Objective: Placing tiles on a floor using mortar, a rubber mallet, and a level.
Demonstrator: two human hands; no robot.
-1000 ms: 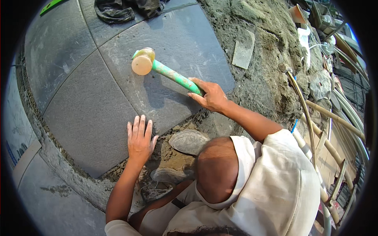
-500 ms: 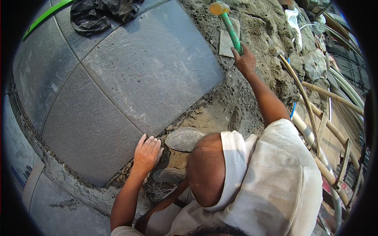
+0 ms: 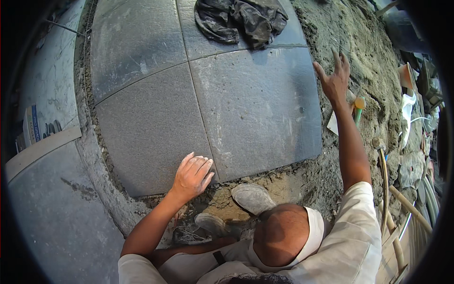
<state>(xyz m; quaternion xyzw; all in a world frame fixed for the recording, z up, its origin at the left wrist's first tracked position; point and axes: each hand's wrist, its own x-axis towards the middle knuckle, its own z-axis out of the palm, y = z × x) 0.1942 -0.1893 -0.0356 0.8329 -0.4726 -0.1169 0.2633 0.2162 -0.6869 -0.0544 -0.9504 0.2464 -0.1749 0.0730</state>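
Observation:
My left hand [image 3: 190, 176] rests on the near edge of a grey stone slab [image 3: 151, 123], beside the joint with the slab on its right [image 3: 265, 109]. Its fingers are stretched out and hold nothing. My right hand [image 3: 335, 81] reaches forward past that right slab's outer side, over rough mortar, with fingers spread and nothing in them. Behind my right forearm lies a mallet [image 3: 360, 102] with a yellowish head and green handle, partly hidden. A pale flat piece [image 3: 332, 124] lies beside it. Dark crumpled cloth [image 3: 241, 21] lies across the far slabs.
A second hammer with a long wooden handle [image 3: 383, 184] lies at the right, near poles [image 3: 410, 208] and piled debris. Grey mortar [image 3: 326, 23] borders the slabs. My dusty shoe [image 3: 254, 198] stands at their near edge. A string runs along the left edge.
My right hand has let go of the mallet, which now lies on the mortar, and moved forward beside the slab. My view has turned right; my left hand stays by the joint.

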